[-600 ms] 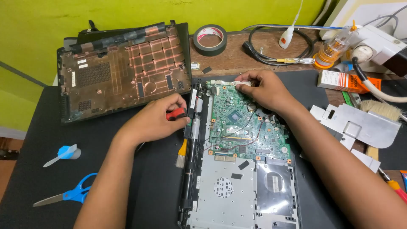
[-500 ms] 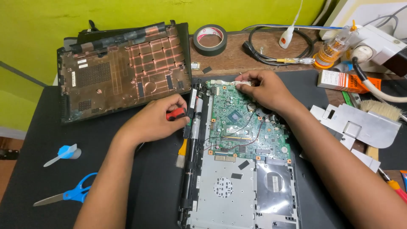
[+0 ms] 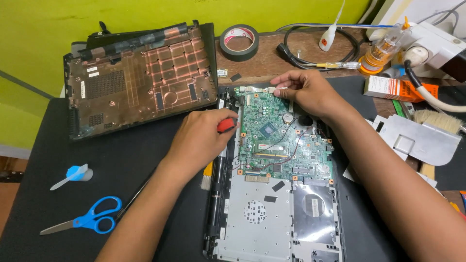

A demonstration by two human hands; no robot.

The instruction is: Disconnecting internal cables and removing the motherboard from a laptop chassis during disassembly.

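My left hand (image 3: 201, 140) grips the red-handled screwdriver (image 3: 226, 125) at the green motherboard (image 3: 279, 140) edge, so I keep it upright while my right hand (image 3: 303, 90) pinches the board's top corner steady.

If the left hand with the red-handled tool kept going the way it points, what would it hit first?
The left hand points right, its red-handled tool aimed at the open laptop. It would probably meet the left edge of the green circuit board first, though depth is hard to judge from above.

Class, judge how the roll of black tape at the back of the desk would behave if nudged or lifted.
The roll of black tape lies flat, so it would probably slide, not roll. Its hollow core suggests it is light and easy to grip.
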